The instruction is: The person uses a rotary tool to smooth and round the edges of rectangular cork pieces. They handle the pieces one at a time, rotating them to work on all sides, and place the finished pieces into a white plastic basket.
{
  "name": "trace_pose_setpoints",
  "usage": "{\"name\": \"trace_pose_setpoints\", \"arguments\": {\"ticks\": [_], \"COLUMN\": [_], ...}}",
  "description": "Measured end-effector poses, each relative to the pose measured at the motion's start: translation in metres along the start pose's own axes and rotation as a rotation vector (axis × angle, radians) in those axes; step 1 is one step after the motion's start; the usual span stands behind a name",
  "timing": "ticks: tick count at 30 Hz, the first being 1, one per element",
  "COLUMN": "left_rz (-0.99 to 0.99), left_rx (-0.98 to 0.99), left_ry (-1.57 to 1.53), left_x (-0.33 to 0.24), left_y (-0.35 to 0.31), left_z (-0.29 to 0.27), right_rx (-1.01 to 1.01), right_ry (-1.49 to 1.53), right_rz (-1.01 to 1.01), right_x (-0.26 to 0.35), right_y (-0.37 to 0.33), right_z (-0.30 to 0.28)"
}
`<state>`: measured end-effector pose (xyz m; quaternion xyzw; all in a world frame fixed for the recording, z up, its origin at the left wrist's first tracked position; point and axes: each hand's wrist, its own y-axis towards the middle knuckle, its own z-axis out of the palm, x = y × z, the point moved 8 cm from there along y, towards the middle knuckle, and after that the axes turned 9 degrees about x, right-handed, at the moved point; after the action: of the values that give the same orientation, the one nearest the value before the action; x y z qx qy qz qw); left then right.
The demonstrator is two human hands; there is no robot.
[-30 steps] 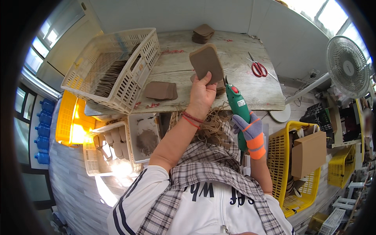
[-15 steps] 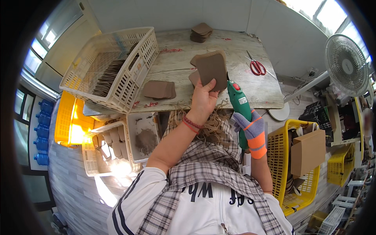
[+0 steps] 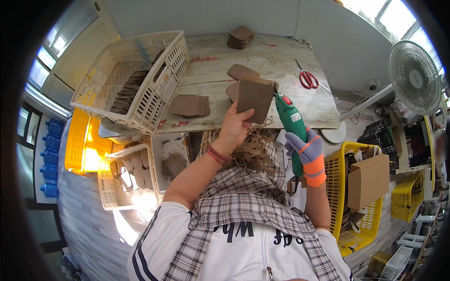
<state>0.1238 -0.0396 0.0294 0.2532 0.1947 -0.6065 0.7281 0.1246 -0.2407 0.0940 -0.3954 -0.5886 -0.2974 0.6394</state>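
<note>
Holding a brown card piece (image 3: 254, 99) upright above the worktable (image 3: 281, 61), pinched in the bare left hand (image 3: 233, 129), while the gloved right hand (image 3: 307, 151) clasps a green glue gun (image 3: 291, 124) just beside it; risk: nozzle touching fingers, or piece slipping.

— What do we have in our hands?
— Our left hand (image 3: 234, 126) holds a brown cardboard piece (image 3: 254, 97) upright over the bench (image 3: 286, 65). Our gloved right hand (image 3: 307, 152) grips a green glue gun (image 3: 290, 122), its tip just beside the piece's right edge.
— And on the bench?
— More brown pieces: a flat pile (image 3: 190, 106) near us, a stack (image 3: 241, 37) at the far edge. Red scissors (image 3: 307, 79) lie to the right, a white basket (image 3: 136, 79) to the left.
</note>
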Motion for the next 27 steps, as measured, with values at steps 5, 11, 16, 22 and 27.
{"name": "trace_pose_setpoints", "arguments": {"ticks": [5, 11, 16, 22, 27], "left_rz": [-0.112, -0.250, -0.403, -0.458, -0.250], "left_rx": [0.076, 0.174, 0.217, 0.202, 0.194], "left_ry": [0.224, 0.557, 0.623, 0.674, 1.076], "left_x": [-0.030, -0.057, -0.048, -0.042, -0.074], "left_y": [-0.006, -0.011, -0.019, -0.027, -0.019], "left_z": [-0.010, -0.013, -0.020, -0.020, -0.016], "right_rx": [0.048, 0.116, 0.133, 0.157, 0.205], "right_ry": [-0.110, -0.256, -0.204, -0.193, -0.140], "right_rz": [0.039, 0.080, 0.054, 0.098, 0.138], "right_x": [-0.005, -0.017, -0.023, -0.029, -0.026], "right_y": [-0.010, -0.020, -0.020, -0.012, -0.017], "right_z": [-0.007, -0.006, 0.005, 0.008, 0.010]}}
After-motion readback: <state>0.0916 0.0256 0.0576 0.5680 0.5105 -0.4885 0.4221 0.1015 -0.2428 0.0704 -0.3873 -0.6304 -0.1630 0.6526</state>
